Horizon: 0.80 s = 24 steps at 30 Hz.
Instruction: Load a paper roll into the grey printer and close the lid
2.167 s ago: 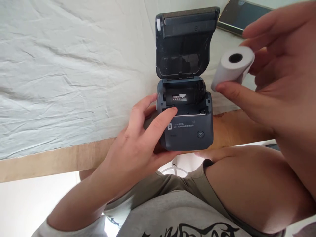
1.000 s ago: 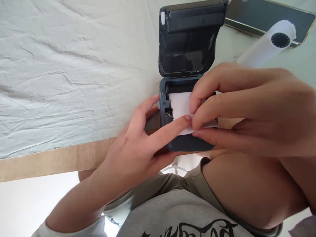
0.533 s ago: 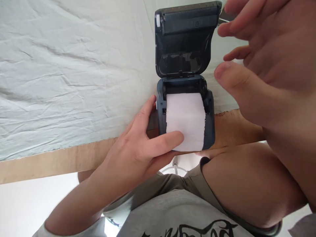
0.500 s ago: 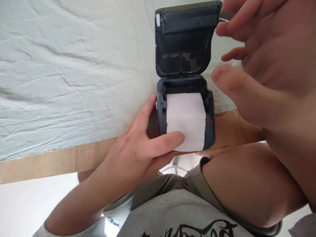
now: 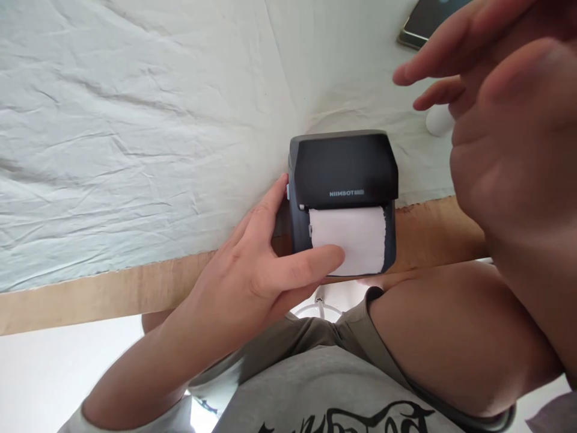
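I see the smartphone (image 5: 417, 25) cut off, white roll (image 5: 437, 122) mostly hidden by the raised, released right hand (image 5: 509, 132), left hand (image 5: 250, 264) grasping the NIIMBOT printer (image 5: 340, 168) at the table edge (image 5: 437, 231), finger (image 5: 318, 264) pinning paper strip (image 5: 360, 234).

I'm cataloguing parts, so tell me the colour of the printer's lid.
The printer's lid is black with light lettering, clearest in the head view.

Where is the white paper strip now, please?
In the head view, the paper strip lies right of centre, sticking out from under the printer lid and partly beneath the left hand.
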Available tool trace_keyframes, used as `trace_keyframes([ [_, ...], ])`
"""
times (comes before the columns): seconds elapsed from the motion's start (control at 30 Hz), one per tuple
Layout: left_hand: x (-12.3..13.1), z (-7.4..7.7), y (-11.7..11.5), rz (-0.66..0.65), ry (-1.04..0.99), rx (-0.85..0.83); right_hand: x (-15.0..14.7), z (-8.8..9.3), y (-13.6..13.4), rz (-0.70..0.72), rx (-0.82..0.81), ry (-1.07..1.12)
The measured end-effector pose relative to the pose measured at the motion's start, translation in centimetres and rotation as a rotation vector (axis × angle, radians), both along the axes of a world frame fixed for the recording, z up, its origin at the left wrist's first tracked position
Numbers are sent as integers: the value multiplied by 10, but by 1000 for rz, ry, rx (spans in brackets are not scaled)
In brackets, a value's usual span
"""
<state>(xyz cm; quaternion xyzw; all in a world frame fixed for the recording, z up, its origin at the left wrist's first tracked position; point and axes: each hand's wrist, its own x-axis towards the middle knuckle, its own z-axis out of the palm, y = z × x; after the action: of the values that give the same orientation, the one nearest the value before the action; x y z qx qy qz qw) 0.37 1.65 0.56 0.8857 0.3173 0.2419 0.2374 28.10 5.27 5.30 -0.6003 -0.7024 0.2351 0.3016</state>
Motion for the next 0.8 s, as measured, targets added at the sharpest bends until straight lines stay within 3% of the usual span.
trace_keyframes([
  [0.07,0,1,0,12,7,-42,5,-4,-1,47,176,41],
  [0.13,1,1,0,13,3,-48,10,-9,0,169,209,22],
  [0.4,3,-6,-6,115,2,48,13,-19,13,344,-117,62],
  [0.8,3,-4,-3,83,56,92,19,-9,20,412,-230,45],
])
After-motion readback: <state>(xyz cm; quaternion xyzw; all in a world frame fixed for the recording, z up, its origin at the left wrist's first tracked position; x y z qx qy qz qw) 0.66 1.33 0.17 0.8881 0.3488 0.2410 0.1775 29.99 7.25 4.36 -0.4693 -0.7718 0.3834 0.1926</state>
